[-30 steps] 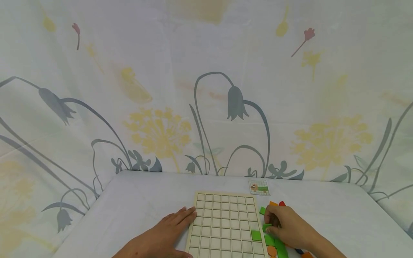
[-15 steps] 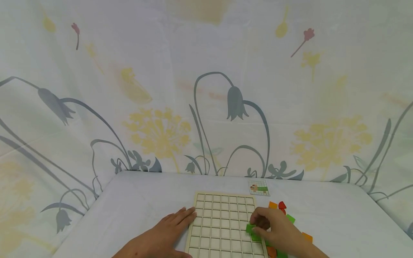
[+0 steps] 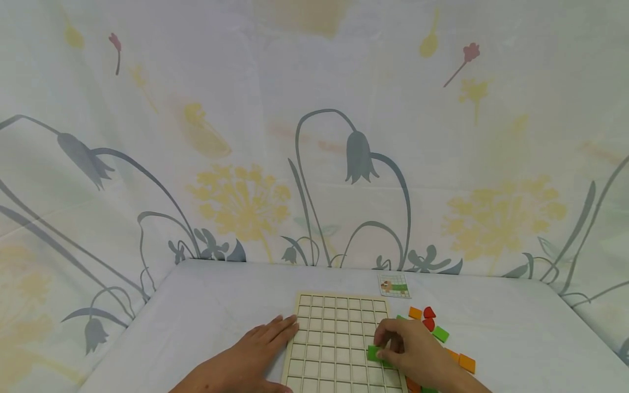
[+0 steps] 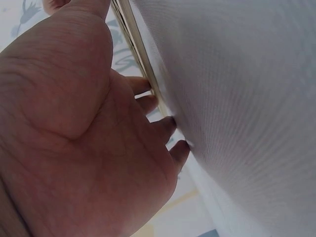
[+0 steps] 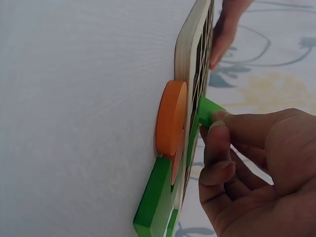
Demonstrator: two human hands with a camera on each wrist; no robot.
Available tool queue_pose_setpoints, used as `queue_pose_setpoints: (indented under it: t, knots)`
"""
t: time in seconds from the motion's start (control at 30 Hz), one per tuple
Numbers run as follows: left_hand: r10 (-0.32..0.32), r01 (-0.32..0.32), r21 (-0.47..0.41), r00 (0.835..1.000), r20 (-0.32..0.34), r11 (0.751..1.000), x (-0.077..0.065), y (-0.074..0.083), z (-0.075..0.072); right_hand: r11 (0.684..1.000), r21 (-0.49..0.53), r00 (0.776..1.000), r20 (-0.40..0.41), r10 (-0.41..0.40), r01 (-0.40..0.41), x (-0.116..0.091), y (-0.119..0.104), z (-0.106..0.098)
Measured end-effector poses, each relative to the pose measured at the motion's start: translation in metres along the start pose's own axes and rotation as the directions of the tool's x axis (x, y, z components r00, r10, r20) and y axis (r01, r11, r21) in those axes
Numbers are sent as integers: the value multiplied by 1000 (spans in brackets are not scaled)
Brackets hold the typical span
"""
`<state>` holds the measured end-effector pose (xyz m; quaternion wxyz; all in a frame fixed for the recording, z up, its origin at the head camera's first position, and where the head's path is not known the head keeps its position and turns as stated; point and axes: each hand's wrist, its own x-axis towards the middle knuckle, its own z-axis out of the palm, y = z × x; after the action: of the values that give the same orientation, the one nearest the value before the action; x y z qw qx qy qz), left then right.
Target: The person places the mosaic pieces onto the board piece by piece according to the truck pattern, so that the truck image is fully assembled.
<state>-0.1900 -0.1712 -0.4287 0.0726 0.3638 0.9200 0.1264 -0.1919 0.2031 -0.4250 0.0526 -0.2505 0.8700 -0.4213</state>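
Tile (image 3: 372, 353) pinched at the face of a gridded board (image 3: 313, 353)

Head view. The tile, green, is at the right-hand part of the board, just left of a second green tile (image 3: 387, 364) that the right hand (image 3: 410, 352) partly covers. Thumb and fingertip of that hand are clamped on the tile. The left hand (image 3: 250, 355) lies with fingers outstretched at the board's left edge, gripping nothing. A picture card (image 3: 395, 286) rests on the desk (image 3: 506, 322) near the board's far right corner. Step in hand, as judged: fitting the tile into a cell beside its neighbour. The next move would call for squaring its edges to the cell walls, laying it flat and letting go.

Left wrist view. Four fingertips stand slightly apart along the board's side, which suggests steadying.

Right wrist view. The tile is tilted from the board's face, its free end pointing away from the board; with fingers over part of it, no long axis can be made out. An orange disc (image 5: 168, 118) lies beside the board's edge.
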Motion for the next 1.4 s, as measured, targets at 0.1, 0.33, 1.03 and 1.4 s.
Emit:
queue_pose_setpoints:
  t: [0.1,0.33,1.03,1.4]
  knots:
    - [-8,8,-4,1000,6,1000,0,1,-1,1000,-11,1000,0,-11,11,0,1,0]
    - [-24,24,-28,1000,20,999,0,2,-2,992,-94,996,-22,-86,84,1,5,-2]
    - [18,-18,-31,1000,3,999,-2,-2,-1,996,18,959,270,-87,86,-12,33,-55]
    - [-17,18,-54,1000,8,998,-2,2,-2,994,-29,964,251,-91,101,-13,36,-52]
